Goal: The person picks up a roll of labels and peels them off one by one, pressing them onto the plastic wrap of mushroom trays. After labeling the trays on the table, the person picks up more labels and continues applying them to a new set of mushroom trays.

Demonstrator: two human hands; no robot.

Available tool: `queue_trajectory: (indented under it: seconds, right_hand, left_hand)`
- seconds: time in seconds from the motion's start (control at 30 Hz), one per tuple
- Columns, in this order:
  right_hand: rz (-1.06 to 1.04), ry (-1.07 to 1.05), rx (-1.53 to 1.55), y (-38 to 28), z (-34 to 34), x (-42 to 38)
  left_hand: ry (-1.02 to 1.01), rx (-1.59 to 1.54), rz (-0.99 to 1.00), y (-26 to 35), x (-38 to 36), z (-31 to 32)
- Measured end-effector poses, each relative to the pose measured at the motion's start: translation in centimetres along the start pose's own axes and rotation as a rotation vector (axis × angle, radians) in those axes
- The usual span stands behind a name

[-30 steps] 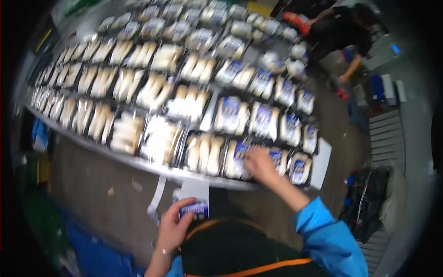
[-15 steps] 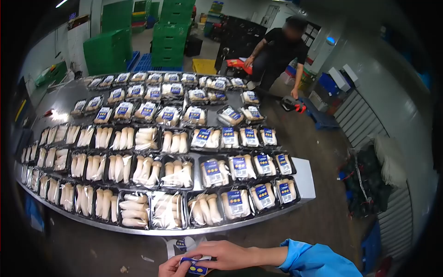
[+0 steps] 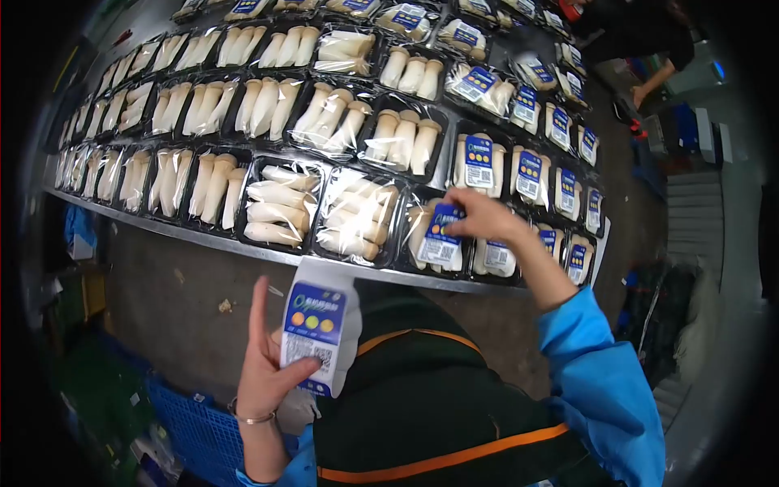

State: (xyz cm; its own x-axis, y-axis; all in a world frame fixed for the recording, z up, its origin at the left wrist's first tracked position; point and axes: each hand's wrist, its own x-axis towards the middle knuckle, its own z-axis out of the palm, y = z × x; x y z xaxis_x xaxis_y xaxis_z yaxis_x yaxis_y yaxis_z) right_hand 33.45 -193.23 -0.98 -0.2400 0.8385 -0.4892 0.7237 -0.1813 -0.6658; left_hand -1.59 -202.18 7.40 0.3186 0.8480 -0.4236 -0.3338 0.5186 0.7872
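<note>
My left hand (image 3: 264, 373) grips a strip of printed labels (image 3: 315, 312) in front of the table edge, its thumb lying over the lower part and its index finger stretched out. A blue and white label with yellow and orange dots faces up on the strip. Over the front row, my right hand (image 3: 487, 217) pinches the upper edge of a single label (image 3: 440, 235), which lies against a wrapped black tray of king oyster mushrooms (image 3: 416, 223). To the left of it is an unlabelled mushroom tray (image 3: 357, 215). Labelled trays (image 3: 495, 257) stand to its right, partly covered by my forearm.
Several rows of wrapped mushroom trays cover the metal table (image 3: 187, 230); those on the left are unlabelled, many at the right and back carry labels. A person (image 3: 629, 36) in dark clothes is beyond the right end. A blue plastic crate (image 3: 195, 434) stands low at left.
My hands have parted from around a label below the table edge. The right one has reached forward to a front-row tray with the label. My view has tilted down and closer.
</note>
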Motion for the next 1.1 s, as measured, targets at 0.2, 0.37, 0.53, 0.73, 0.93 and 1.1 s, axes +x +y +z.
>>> queue_trajectory:
  seconds: [0.2, 0.37, 0.53, 0.73, 0.93, 1.1]
  right_hand:
    - [0.018, 0.371, -0.118, 0.7, 6.1, -1.8]
    - [-0.186, 0.510, -0.357, -1.3, 6.4, -2.9]
    - [-0.269, 0.140, 0.499, -13.7, 4.9, -6.1]
    - [-0.268, 0.329, 0.150, -18.0, 5.6, -5.7]
    - [-0.051, 0.760, -0.272, -12.8, 11.5, 0.0]
    - [0.025, 0.521, -0.337, -12.1, 18.0, 3.4]
  left_hand:
    - [-0.093, 0.064, -0.025, -0.8, 0.9, -0.8]
    - [0.059, 0.183, -0.012, -0.7, 3.1, 2.3]
    - [-0.124, 0.679, 0.109, 1.0, 4.4, 0.3]
    - [-0.396, 0.686, -0.164, 2.3, 4.3, -3.4]
    - [0.037, 0.323, -0.297, 4.2, 2.3, -12.5]
    - [0.071, 0.254, -0.188, 6.1, 2.6, -14.9]
